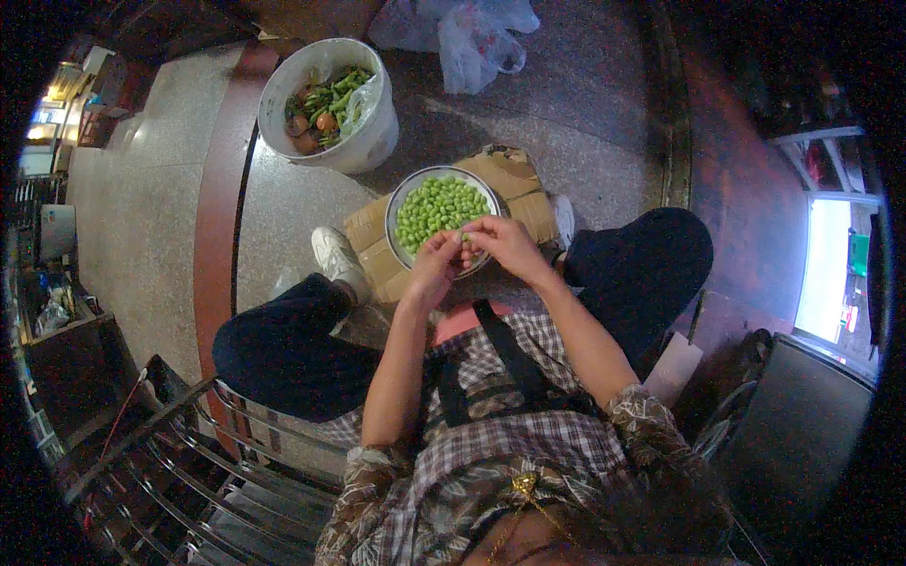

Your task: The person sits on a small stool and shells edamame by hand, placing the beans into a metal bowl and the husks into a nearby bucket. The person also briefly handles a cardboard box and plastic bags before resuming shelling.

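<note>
A round bowl (pixel 390 225) with a dark rim holds a heap of shelled green beans (pixel 440 206) and rests on a flattened piece of cardboard (pixel 375 233). Over the bowl's near edge, my left hand (pixel 437 265) and my right hand (pixel 501 240) meet at the fingertips. A small green bean or piece of pod (pixel 465 238) shows between them, pinched by the fingers of both hands. Which hand bears more of it cannot be told. My lower fingers are curled and partly hide one another.
Beyond the bowl to the left stands a white plastic bucket (pixel 386 138) with green pods, eggshells and a plastic bag inside. White plastic bags (pixel 471 53) lie at the top. A metal rack (pixel 212 453) is at lower left, a dark chair (pixel 793 417) at lower right.
</note>
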The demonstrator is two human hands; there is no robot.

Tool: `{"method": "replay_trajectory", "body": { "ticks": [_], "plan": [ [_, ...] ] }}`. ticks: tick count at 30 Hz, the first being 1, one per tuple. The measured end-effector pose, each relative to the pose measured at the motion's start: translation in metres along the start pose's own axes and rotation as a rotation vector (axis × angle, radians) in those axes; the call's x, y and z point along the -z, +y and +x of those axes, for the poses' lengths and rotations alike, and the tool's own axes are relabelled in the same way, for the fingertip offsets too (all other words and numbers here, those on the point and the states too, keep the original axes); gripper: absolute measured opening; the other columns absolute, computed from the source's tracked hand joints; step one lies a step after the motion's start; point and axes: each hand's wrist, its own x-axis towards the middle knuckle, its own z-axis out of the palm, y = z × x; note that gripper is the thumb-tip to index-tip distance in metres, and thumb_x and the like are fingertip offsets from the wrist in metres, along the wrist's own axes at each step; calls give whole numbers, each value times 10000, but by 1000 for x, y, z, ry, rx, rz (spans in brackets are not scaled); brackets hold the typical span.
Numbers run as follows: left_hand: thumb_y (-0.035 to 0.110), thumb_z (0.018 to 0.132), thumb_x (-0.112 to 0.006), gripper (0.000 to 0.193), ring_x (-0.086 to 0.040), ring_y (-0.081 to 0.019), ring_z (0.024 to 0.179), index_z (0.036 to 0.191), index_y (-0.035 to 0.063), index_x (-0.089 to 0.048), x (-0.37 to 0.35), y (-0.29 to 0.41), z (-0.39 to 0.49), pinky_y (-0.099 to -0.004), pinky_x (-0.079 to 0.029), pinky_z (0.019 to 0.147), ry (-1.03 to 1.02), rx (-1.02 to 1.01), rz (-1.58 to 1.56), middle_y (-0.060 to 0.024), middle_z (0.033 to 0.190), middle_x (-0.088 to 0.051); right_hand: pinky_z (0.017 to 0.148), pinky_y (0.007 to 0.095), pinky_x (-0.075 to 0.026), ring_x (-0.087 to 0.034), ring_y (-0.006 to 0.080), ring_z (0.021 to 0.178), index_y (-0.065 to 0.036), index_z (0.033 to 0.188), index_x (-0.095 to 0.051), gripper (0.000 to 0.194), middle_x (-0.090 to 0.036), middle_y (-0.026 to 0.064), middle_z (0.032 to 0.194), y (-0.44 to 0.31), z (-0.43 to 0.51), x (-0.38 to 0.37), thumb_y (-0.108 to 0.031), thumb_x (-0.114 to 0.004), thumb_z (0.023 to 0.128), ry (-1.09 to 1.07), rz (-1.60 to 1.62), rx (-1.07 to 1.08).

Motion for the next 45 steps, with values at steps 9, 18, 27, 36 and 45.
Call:
{"method": "replay_trajectory", "body": {
  "ticks": [9,18,27,36,45],
  "plan": [
    [178,925,-489,114,-518,-87,664,899,71,-517,1,3,-1,-226,-461,618,-38,19,-29,-2,770,-544,656,256,-482,-583,91,694,1,971,-620,193,-625,22,773,7,3,4,-145,-542,872,-10,12,-46],
    [195,921,-505,138,-524,-90,681,914,62,-537,2,3,2,-227,-462,618,-43,39,-113,-3,773,-549,629,248,-478,-580,86,675,-7,933,-609,151,-617,13,777,16,6,1,-133,-566,861,16,133,-79],
    [191,899,-546,158,-554,-113,708,961,46,-539,8,-1,7,-251,-480,644,-59,-20,-49,-27,822,-577,639,246,-489,-592,94,677,-13,946,-605,152,-624,25,804,7,4,0,-134,-573,859,17,141,-74],
    [156,897,-544,160,-596,-147,734,986,23,-544,10,-2,9,-233,-497,658,-77,-11,-85,-41,841,-590,640,242,-495,-609,106,699,-9,946,-599,143,-628,33,806,6,3,0,-115,-570,855,-43,196,-65],
    [150,895,-540,185,-574,-138,720,1028,21,-546,12,0,8,-247,-502,675,-48,9,-72,-41,829,-586,632,247,-470,-572,93,657,3,931,-600,145,-618,35,781,9,6,1,-97,-555,836,75,152,-100]
  ]
}}
